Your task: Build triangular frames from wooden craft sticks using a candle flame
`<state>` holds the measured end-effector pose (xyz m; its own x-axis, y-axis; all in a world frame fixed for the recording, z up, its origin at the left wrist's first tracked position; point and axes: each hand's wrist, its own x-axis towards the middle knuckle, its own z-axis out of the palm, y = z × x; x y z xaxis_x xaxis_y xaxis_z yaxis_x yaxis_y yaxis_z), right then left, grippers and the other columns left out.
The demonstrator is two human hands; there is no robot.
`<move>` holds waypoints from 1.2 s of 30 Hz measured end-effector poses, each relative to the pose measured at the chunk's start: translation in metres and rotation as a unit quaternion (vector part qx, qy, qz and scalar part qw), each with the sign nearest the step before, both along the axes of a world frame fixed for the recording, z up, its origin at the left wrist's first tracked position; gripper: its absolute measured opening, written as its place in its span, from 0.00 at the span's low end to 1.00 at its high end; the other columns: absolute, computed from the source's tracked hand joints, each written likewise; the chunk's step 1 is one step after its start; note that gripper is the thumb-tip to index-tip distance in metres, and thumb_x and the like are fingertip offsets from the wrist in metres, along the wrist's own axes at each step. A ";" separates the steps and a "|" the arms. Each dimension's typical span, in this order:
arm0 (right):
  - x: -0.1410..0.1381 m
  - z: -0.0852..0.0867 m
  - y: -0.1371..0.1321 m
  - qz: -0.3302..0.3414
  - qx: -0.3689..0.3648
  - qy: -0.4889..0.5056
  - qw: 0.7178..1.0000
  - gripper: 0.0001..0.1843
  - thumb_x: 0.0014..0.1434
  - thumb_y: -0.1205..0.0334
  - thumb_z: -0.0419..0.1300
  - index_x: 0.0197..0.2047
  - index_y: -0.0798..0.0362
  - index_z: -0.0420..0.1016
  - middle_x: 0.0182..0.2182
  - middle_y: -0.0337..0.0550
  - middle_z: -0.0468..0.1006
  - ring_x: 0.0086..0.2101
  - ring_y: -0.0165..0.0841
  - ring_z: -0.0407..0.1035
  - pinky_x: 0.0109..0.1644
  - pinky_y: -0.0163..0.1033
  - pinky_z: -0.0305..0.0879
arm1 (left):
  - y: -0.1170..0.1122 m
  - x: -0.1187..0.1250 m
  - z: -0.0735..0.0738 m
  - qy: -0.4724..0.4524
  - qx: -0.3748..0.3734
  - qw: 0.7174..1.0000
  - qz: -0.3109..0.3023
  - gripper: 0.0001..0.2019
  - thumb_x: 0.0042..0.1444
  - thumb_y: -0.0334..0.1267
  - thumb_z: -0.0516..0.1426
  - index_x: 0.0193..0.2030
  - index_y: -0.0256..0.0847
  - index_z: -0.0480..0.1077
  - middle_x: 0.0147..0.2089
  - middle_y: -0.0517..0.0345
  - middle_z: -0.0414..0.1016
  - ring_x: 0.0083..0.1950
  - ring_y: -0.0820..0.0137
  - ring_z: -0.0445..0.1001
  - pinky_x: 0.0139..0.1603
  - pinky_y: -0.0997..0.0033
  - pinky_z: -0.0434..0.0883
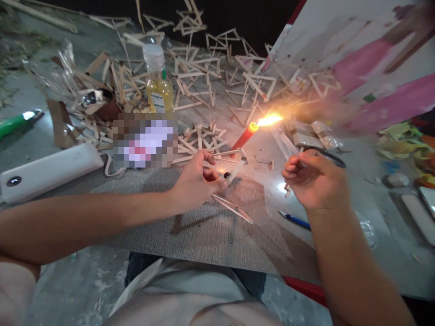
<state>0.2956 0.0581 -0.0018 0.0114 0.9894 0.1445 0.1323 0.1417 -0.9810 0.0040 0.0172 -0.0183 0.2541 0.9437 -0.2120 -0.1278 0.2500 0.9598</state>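
Many flat wooden stick triangles (193,68) lie scattered across the far half of the surface (50,81), pale and thin, some stacked in loose heaps. Nearer you sits a grey mat (217,235) with a fine woven texture, and both of your forearms reach over it. At the upper right a white board (340,31) with pink shapes leans in, blurred. On the left, just off the mat, rests a smooth white power bank (50,172) with rounded corners. Behind it stands a clear plastic bottle (159,86) of yellow liquid with a white cap.

Your left hand (195,181) hovers over the middle of the mat, its grip pinched on a wooden stick frame (238,212) whose slim legs jut out toward the lower right. Your right hand (314,181) is well apart from it, fingers curled, the grip pinching a translucent glue stick (283,142) that points up and left. Its tip sits right at the flame (270,120) of a red candle (244,138), which leans to the right between your hands. A blue pen (295,220) lies on the mat just below your right wrist.
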 end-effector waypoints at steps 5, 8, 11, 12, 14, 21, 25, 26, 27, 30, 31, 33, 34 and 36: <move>-0.003 -0.001 -0.001 0.000 -0.037 -0.054 0.998 0.16 0.53 0.57 0.67 0.24 0.50 0.64 0.22 0.38 0.76 0.23 0.31 0.68 0.24 0.36 0.59 | -0.002 -0.006 0.000 -0.004 0.006 1.000 -0.010 0.26 0.46 0.35 0.68 0.43 0.47 0.55 0.23 0.71 0.68 0.22 0.76 0.65 0.23 0.73 0.62; -0.010 -0.005 -0.003 -0.061 -0.036 -0.182 0.981 0.13 0.48 0.59 0.73 0.25 0.52 0.72 0.20 0.37 0.76 0.20 0.28 0.63 0.24 0.36 0.56 | -0.002 -0.007 0.000 -0.011 0.005 1.000 -0.013 0.26 0.46 0.35 0.68 0.43 0.47 0.55 0.23 0.73 0.66 0.22 0.77 0.63 0.23 0.75 0.61; -0.017 -0.008 -0.007 -0.085 -0.033 -0.359 0.929 0.12 0.50 0.58 0.72 0.26 0.52 0.74 0.21 0.38 0.76 0.22 0.31 0.67 0.28 0.38 0.60 | -0.002 -0.007 0.001 -0.014 0.010 1.000 -0.015 0.26 0.46 0.34 0.68 0.44 0.46 0.55 0.22 0.73 0.65 0.22 0.78 0.62 0.23 0.76 0.60; -0.019 -0.008 -0.008 -0.085 -0.034 -0.405 0.910 0.12 0.51 0.59 0.71 0.26 0.52 0.74 0.21 0.38 0.76 0.23 0.32 0.67 0.29 0.38 0.59 | -0.002 -0.007 0.001 -0.013 0.010 1.000 -0.017 0.26 0.46 0.34 0.68 0.44 0.46 0.55 0.22 0.73 0.66 0.22 0.78 0.62 0.24 0.76 0.60; -0.023 -0.008 -0.009 -0.078 -0.033 -0.483 0.872 0.11 0.54 0.59 0.69 0.25 0.51 0.73 0.20 0.38 0.74 0.23 0.32 0.65 0.29 0.38 0.56 | -0.002 -0.007 0.002 -0.007 0.008 1.000 -0.018 0.26 0.46 0.34 0.67 0.44 0.46 0.55 0.22 0.73 0.67 0.23 0.78 0.63 0.24 0.76 0.60; -0.044 -0.002 -0.026 -0.064 0.097 -0.475 0.872 0.12 0.63 0.56 0.62 0.28 0.52 0.73 0.24 0.39 0.74 0.25 0.31 0.64 0.30 0.38 0.54 | -0.002 -0.007 0.003 0.012 0.020 1.000 -0.016 0.25 0.47 0.33 0.69 0.43 0.45 0.57 0.23 0.72 0.68 0.24 0.77 0.66 0.26 0.76 0.61; -0.076 0.002 -0.048 0.093 -0.007 -0.197 0.976 0.16 0.69 0.50 0.59 0.35 0.52 0.76 0.23 0.37 0.74 0.22 0.29 0.66 0.26 0.35 0.61 | -0.004 -0.007 0.001 0.024 0.030 0.999 -0.015 0.24 0.47 0.36 0.70 0.42 0.44 0.59 0.25 0.71 0.68 0.25 0.77 0.67 0.28 0.75 0.65; -0.083 0.001 -0.052 0.116 -0.032 -0.140 0.983 0.16 0.68 0.49 0.60 0.35 0.52 0.76 0.24 0.36 0.74 0.22 0.28 0.66 0.25 0.35 0.61 | -0.004 -0.006 0.001 0.026 0.033 0.999 -0.015 0.24 0.47 0.36 0.71 0.42 0.44 0.59 0.25 0.71 0.68 0.25 0.77 0.67 0.28 0.75 0.65; -0.090 0.000 -0.056 0.128 -0.054 -0.097 0.986 0.16 0.68 0.49 0.61 0.35 0.52 0.75 0.24 0.36 0.73 0.21 0.27 0.66 0.24 0.34 0.61 | -0.005 -0.006 0.001 0.028 0.036 0.999 -0.016 0.25 0.47 0.37 0.72 0.42 0.44 0.60 0.26 0.71 0.69 0.25 0.77 0.67 0.28 0.75 0.65; -0.102 -0.005 -0.060 0.130 -0.088 -0.038 0.987 0.16 0.65 0.49 0.65 0.32 0.52 0.72 0.22 0.34 0.72 0.20 0.26 0.66 0.22 0.33 0.61 | -0.007 -0.006 0.002 0.038 0.037 0.998 -0.022 0.24 0.47 0.37 0.72 0.41 0.43 0.60 0.26 0.70 0.69 0.25 0.77 0.68 0.27 0.75 0.66; -0.103 -0.007 -0.061 0.125 -0.091 -0.034 0.987 0.16 0.65 0.49 0.65 0.32 0.52 0.72 0.22 0.34 0.72 0.20 0.26 0.65 0.22 0.33 0.61 | -0.007 -0.006 0.003 0.042 0.036 0.998 -0.023 0.23 0.48 0.37 0.71 0.42 0.43 0.61 0.26 0.70 0.69 0.25 0.76 0.68 0.27 0.76 0.66; -0.103 -0.009 -0.062 0.113 -0.081 -0.040 0.989 0.17 0.65 0.51 0.65 0.30 0.52 0.71 0.21 0.33 0.71 0.19 0.26 0.64 0.22 0.33 0.60 | -0.008 -0.005 0.004 0.048 0.034 0.998 -0.025 0.21 0.49 0.35 0.71 0.42 0.43 0.62 0.26 0.69 0.70 0.26 0.76 0.69 0.27 0.76 0.66; -0.103 -0.011 -0.062 0.108 -0.069 -0.053 0.990 0.17 0.66 0.52 0.65 0.30 0.52 0.71 0.20 0.33 0.70 0.19 0.25 0.63 0.21 0.33 0.58 | -0.009 -0.005 0.004 0.047 0.032 0.998 -0.025 0.21 0.49 0.35 0.70 0.42 0.43 0.62 0.26 0.69 0.70 0.26 0.76 0.69 0.27 0.76 0.66; -0.102 -0.012 -0.063 0.104 -0.045 -0.077 0.991 0.17 0.66 0.53 0.64 0.28 0.52 0.71 0.20 0.34 0.70 0.19 0.25 0.62 0.21 0.33 0.57 | -0.010 -0.004 0.005 0.042 0.025 0.998 -0.028 0.22 0.49 0.35 0.71 0.42 0.43 0.63 0.25 0.69 0.70 0.25 0.76 0.69 0.27 0.77 0.66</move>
<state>0.1937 -0.0050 -0.0141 -0.2097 0.9770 0.0389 0.2588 0.0939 -0.9614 0.0000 0.0072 -0.0130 0.2895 0.9385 -0.1883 -0.0340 0.2067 0.9778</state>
